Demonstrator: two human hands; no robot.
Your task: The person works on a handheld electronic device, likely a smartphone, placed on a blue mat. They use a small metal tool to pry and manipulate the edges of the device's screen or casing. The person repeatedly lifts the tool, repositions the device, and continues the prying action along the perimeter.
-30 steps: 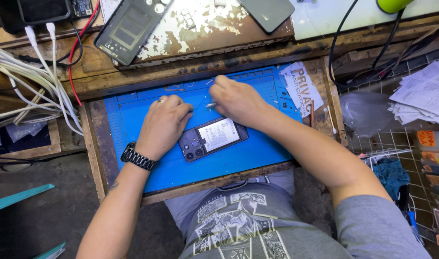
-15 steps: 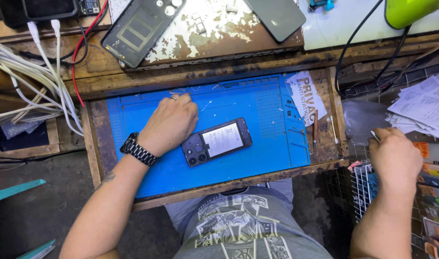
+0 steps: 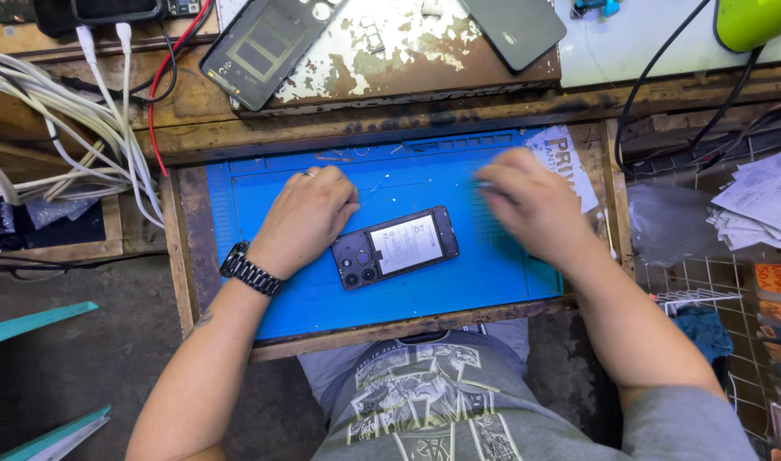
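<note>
A dark phone (image 3: 395, 248) with its back cover off lies tilted in the middle of the blue work mat (image 3: 459, 286), camera end to the left. My left hand (image 3: 309, 213) rests knuckles-up on the mat just left of the phone, fingers curled together, close to its camera end and holding nothing. It wears a black wristwatch (image 3: 250, 271). My right hand (image 3: 531, 201) is blurred with motion over the mat's right part, just right of the phone. A thin grey tool tip (image 3: 480, 182) sticks out from its fingers.
On the worn wooden bench behind the mat lie a phone back cover (image 3: 267, 47) and a dark phone (image 3: 514, 30). White cables (image 3: 66, 128) and a red wire (image 3: 156, 94) run at left. Papers (image 3: 762, 201) and a wire rack (image 3: 715, 299) stand at right.
My right hand has come back from the wire rack at the right to the mat beside the phone. The left hand and phone have stayed in place.
</note>
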